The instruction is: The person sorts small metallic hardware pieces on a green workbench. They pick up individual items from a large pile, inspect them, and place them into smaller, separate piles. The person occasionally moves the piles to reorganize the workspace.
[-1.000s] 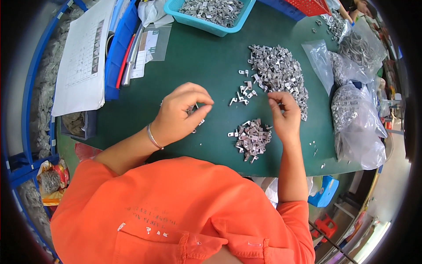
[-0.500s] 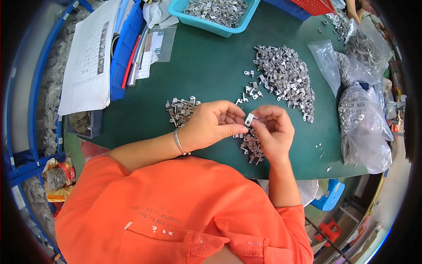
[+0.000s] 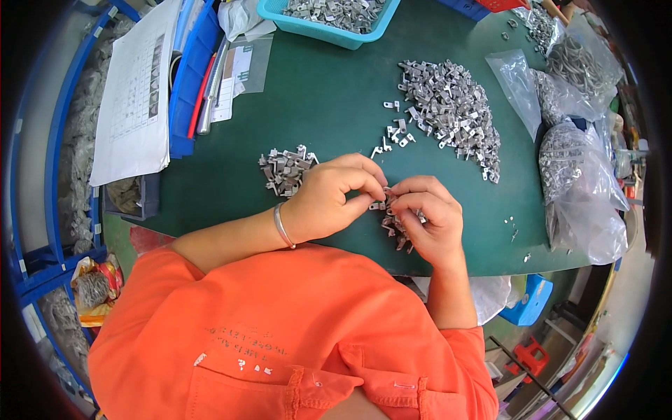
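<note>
Green bench (image 3: 329,105), near front edge: metal brackets (image 3: 389,223) lay under right hand (image 3: 435,222), beside left hand (image 3: 327,194); fingers curled, grip's contents unclear.

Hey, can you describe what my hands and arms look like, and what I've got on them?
Your left hand and right hand are both gloveless. A thin, silver-coloured bangle circles the left wrist; the right wrist has nothing on it. Short orange sleeves leave both forearms uncovered.
</note>
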{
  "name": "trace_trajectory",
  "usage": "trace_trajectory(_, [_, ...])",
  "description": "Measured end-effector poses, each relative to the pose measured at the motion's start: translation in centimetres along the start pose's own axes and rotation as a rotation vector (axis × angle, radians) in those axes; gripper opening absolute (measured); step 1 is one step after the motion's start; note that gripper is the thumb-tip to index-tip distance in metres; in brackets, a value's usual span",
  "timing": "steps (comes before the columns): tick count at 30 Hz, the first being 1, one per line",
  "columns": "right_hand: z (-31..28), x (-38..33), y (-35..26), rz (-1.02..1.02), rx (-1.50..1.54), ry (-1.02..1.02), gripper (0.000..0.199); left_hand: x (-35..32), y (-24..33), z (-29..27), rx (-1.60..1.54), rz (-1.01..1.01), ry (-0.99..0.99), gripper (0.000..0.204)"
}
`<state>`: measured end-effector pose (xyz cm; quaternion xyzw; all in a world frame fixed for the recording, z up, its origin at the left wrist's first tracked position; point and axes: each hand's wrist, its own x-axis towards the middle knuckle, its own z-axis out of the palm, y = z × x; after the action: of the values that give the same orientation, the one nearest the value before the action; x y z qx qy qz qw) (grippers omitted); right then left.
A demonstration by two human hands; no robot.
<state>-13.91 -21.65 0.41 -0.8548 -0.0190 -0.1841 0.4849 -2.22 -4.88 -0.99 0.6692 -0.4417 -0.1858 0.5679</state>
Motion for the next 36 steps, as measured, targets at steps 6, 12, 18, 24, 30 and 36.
trace_trajectory(6, [-2.3, 2.3, 1.7, -0.003, -0.316, -0.109, 0.011, -0.7, -0.4, 0.3, 0.025, -0.165, -0.287, 0.012])
trace_trajectory(12, [-0.3, 4.4, 6.1, 0.123, -0.547, 0.072, 0.012, -0.4, 0.1, 0.5, -0.042, -0.262, -0.28, 0.016])
trace_trajectory(18, [-0.5, 1.7, 2.4, 0.462, 0.587, 0.088, 0.013, 0.0, -0.1, 0.4, -0.532, -0.456, -0.065, 0.025])
trace_trajectory(24, [0.8, -0.8, 1.3, 0.307, 0.65, 0.166, 0.015, 1.1, 1.3, 0.8, -0.547, -0.418, -0.059, 0.019])
trace_trajectory(30, [0.3, -1.7, 1.3, 0.349, 0.627, 0.151, 0.011, 0.6, 1.1, 1.2, -0.333, -0.204, -0.022, 0.016])
trace_trajectory(36, [-2.0, 1.0, 1.1, 0.157, 0.087, -0.106, 0.01, -0.5, -0.4, 0.6, 0.174, 0.173, -0.045, 0.016])
